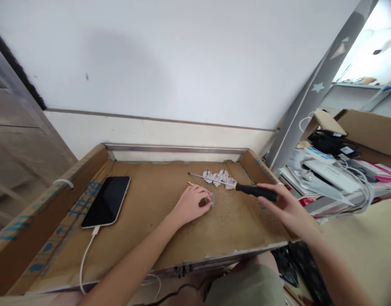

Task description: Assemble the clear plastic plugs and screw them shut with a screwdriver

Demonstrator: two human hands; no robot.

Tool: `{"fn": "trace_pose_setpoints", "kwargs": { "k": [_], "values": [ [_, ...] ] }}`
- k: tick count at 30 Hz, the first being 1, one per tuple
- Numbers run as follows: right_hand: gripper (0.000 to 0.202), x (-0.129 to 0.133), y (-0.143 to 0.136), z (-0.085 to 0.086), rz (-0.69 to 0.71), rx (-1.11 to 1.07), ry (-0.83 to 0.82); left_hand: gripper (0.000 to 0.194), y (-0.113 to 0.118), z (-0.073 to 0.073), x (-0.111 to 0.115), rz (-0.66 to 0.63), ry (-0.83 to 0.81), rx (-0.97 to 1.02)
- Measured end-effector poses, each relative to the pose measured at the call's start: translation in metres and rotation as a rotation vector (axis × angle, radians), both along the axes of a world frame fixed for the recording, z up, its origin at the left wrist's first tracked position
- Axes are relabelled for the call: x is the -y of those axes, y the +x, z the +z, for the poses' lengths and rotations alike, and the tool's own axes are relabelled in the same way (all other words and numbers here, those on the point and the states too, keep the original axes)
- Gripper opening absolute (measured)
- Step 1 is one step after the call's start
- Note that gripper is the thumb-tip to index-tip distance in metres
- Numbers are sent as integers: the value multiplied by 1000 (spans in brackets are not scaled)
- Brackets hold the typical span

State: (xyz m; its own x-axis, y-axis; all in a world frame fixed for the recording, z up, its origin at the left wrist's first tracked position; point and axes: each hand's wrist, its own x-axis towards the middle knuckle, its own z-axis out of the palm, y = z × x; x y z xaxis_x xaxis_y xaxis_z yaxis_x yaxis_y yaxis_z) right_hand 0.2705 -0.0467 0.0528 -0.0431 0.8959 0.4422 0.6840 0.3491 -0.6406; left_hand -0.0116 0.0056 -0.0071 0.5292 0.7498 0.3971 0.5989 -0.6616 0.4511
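My right hand (282, 204) grips the black handle of a screwdriver (255, 191). Its long metal shaft points left, and the tip is above the cardboard, clear of my left hand. Resting on the cardboard, my left hand (194, 203) has its thumb and fingers closed around a small clear-whitish piece (212, 199), mostly covered by the fingers. Behind the screwdriver shaft lie several small white scalloped pieces (216, 177) with thin pins standing up from them. A small pale sliver (191, 183) sits just beyond my left fingers.
A cardboard-lined tray (144, 191) with raised sides forms the work surface. A phone (108, 200) with a white charging cable (83, 259) lies at the left. Boxes, cables and a white power strip (332, 175) crowd a shelf to the right. A white wall stands behind.
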Motion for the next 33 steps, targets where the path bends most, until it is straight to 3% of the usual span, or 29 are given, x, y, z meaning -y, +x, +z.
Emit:
{"fn": "trace_pose_setpoints", "kwargs": {
  "k": [4,7,9,13,20,33],
  "values": [
    [26,7,-23,68,-100,-262,245,9,1,2,1,13,-17,-19],
    [18,8,-60,93,-11,-646,401,9,2,1,0,1,-23,-39],
    [19,7,-84,97,57,-819,399,9,2,1,0,-10,-25,-38],
    [25,7,-113,104,120,-892,318,9,1,0,-1,3,-42,-32],
    [21,29,-123,123,55,-869,540,9,1,2,0,-3,-67,-19],
    [25,9,-135,117,0,-1005,506,10,1,-6,-3,-39,-101,42]
  ]
}}
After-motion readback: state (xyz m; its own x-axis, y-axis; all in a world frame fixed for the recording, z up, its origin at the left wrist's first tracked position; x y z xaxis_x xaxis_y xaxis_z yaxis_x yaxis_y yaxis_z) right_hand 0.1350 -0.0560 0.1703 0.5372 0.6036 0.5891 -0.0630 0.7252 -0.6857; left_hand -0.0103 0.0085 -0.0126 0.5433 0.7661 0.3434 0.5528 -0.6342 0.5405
